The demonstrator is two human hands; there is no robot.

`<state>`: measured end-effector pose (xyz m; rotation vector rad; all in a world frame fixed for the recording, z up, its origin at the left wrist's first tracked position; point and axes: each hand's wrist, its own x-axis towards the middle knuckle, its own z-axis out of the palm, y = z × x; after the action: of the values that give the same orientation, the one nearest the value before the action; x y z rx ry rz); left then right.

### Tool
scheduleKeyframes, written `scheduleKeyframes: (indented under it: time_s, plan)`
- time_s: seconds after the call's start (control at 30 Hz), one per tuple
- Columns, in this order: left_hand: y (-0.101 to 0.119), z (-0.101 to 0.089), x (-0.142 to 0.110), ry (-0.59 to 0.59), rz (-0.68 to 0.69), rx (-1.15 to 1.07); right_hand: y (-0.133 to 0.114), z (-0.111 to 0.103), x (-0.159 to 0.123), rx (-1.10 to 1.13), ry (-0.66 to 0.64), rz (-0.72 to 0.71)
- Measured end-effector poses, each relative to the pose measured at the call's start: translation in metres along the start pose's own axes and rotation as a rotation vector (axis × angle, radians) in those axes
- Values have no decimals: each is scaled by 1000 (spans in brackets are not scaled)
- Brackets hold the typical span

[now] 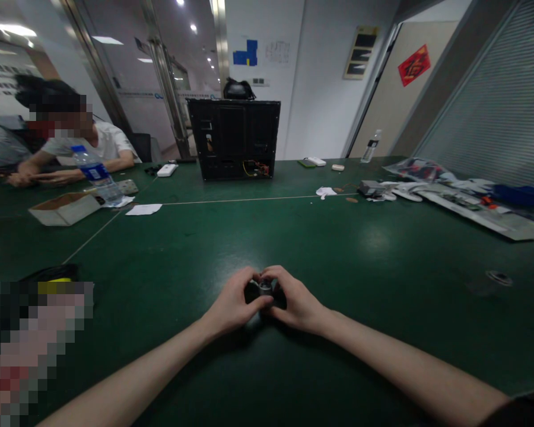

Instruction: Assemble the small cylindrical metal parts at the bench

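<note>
Between my hands is a small dark grey cylindrical part (266, 288) with a lighter ring near its top and a dark opening. My left hand (235, 301) curves round its left side, thumb against the front. My right hand (297, 299) closes on it from the right, its fingertips meeting those of the left behind the part. Both hands are low over the green table (267, 237). The underside of the part is hidden by the thumbs, so I cannot tell whether it touches the table.
A black panel unit (235, 139) with exposed wires stands at the back. An open box (66, 209) and a water bottle (97, 175) are at the left, near a seated person (111, 139). Bags and parts (463, 196) lie at the right, behind a metal ring piece (499, 278).
</note>
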<state>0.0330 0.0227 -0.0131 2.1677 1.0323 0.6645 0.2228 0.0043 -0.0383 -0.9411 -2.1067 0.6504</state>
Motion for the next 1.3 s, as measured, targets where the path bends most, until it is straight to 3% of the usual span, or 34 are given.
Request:
scheduleKeyframes:
  time_s: [0.3,0.57,0.83,1.3]
  plan:
    - [0,1,1,102,17,44,-7,-6,2,41,34,-13]
    - [4,0,0,49,64,66,-5,-7,5,65,108,20]
    - [3,1,0,30,63,112,-4,-5,3,78,89,11]
    - [0,4,-1,56,98,136,-6,-5,3,73,138,-5]
